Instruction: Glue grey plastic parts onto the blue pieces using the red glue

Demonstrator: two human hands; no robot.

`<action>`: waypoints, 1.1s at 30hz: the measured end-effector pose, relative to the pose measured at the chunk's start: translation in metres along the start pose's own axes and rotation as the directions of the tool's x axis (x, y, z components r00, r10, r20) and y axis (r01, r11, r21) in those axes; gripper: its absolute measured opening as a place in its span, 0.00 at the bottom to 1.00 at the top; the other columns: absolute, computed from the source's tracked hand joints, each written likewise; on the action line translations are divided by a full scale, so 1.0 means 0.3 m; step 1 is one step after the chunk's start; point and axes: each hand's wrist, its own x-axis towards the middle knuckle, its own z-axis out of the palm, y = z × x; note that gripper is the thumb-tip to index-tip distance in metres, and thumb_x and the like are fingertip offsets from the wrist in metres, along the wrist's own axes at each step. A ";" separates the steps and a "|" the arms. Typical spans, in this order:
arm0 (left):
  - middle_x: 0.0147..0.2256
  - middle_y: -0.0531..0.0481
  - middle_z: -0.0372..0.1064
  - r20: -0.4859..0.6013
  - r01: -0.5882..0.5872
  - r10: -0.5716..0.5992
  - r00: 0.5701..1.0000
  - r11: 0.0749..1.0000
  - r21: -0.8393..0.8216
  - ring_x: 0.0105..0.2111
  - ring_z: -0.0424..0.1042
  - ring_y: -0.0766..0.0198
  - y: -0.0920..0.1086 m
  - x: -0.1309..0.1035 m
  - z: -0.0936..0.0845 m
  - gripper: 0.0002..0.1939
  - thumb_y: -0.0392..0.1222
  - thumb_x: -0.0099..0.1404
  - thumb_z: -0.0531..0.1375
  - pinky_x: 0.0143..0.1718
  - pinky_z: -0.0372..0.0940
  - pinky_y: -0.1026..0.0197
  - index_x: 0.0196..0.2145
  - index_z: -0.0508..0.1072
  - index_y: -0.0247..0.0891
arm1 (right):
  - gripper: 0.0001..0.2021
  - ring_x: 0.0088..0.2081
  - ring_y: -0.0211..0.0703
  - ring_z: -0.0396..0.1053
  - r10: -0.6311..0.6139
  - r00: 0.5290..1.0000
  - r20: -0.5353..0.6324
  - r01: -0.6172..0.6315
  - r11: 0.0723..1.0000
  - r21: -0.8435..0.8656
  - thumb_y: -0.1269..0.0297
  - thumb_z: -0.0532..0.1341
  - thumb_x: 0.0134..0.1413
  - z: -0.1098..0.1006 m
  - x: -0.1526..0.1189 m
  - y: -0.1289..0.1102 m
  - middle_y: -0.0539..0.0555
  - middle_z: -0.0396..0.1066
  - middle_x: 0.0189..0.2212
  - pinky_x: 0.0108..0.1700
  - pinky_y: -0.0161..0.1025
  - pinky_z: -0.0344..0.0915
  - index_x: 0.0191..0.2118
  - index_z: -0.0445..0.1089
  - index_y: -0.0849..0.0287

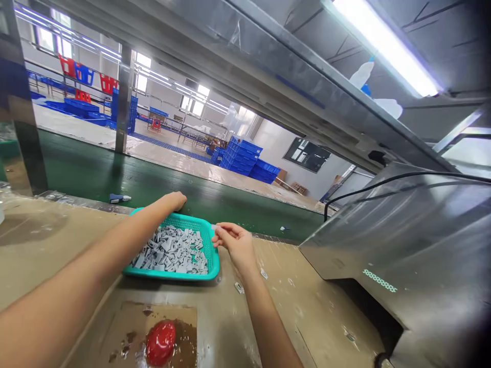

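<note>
- Teal basket (215, 266), perforated and rounded at its corners, sits at center-left, heaped with small, angular light-grey parts (172, 250).
- Right hand (236, 243), mid-frame, pinches a small pale piece (214, 227) by the basket's right rim.
- Left hand (177, 201), left of center, reaches over the green belt (215, 203), fingers curled; whether it grips anything, I cannot tell.

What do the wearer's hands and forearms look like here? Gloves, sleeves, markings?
Bare left hand and bare right hand, no gloves. Left forearm and right forearm show no sleeve, watch, bracelet or obvious marking. No ring visible on the right; left unclear.
</note>
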 end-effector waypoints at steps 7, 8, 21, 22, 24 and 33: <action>0.41 0.43 0.68 -0.122 0.178 -0.152 0.981 0.956 0.235 0.38 0.67 0.59 0.128 -0.240 -0.145 0.14 0.35 0.57 0.51 0.40 0.60 0.57 0.41 0.67 0.33 | 0.12 0.21 0.35 0.68 0.140 0.981 0.130 -0.153 0.984 0.091 0.65 0.66 0.34 -0.025 -0.133 -0.085 0.50 0.70 0.19 0.25 0.32 0.66 0.29 0.70 0.64; 0.42 0.44 0.68 -0.130 0.166 -0.147 0.981 0.975 0.146 0.35 0.68 0.61 0.153 -0.287 -0.148 0.15 0.35 0.57 0.49 0.37 0.61 0.59 0.42 0.65 0.34 | 0.12 0.21 0.36 0.68 0.176 0.970 0.166 -0.190 0.979 0.072 0.65 0.67 0.34 -0.030 -0.174 -0.090 0.51 0.71 0.19 0.25 0.33 0.66 0.30 0.70 0.64; 0.40 0.46 0.69 0.077 0.211 -0.198 0.977 0.858 -0.468 0.31 0.70 0.65 0.197 -0.528 -0.055 0.16 0.30 0.49 0.52 0.33 0.63 0.62 0.37 0.67 0.37 | 0.08 0.18 0.30 0.58 0.514 0.823 0.242 -0.436 0.845 -0.311 0.65 0.63 0.38 -0.033 -0.448 -0.012 0.46 0.64 0.17 0.19 0.29 0.52 0.28 0.69 0.62; 0.41 0.46 0.69 0.074 0.217 -0.207 0.976 0.855 -0.471 0.31 0.70 0.65 0.196 -0.528 -0.057 0.16 0.30 0.49 0.52 0.33 0.63 0.62 0.38 0.67 0.37 | 0.08 0.20 0.31 0.60 0.479 0.839 0.258 -0.392 0.861 -0.324 0.65 0.63 0.39 -0.030 -0.450 -0.010 0.47 0.64 0.19 0.22 0.30 0.55 0.28 0.69 0.62; 0.41 0.46 0.69 0.058 0.231 -0.232 0.971 0.849 -0.475 0.30 0.70 0.66 0.194 -0.529 -0.061 0.16 0.30 0.49 0.52 0.33 0.63 0.62 0.38 0.67 0.37 | 0.06 0.24 0.33 0.61 0.406 0.866 0.291 -0.286 0.881 -0.376 0.66 0.62 0.42 -0.026 -0.451 -0.007 0.48 0.65 0.21 0.26 0.32 0.57 0.29 0.70 0.62; 0.37 0.46 0.70 0.067 0.254 -0.256 0.964 0.821 -0.511 0.32 0.71 0.63 0.186 -0.532 -0.040 0.14 0.30 0.50 0.53 0.33 0.63 0.61 0.36 0.67 0.36 | 0.03 0.33 0.40 0.65 0.194 0.915 0.354 0.076 0.779 -0.623 0.72 0.62 0.45 -0.030 -0.448 -0.001 0.51 0.70 0.29 0.35 0.36 0.58 0.28 0.72 0.59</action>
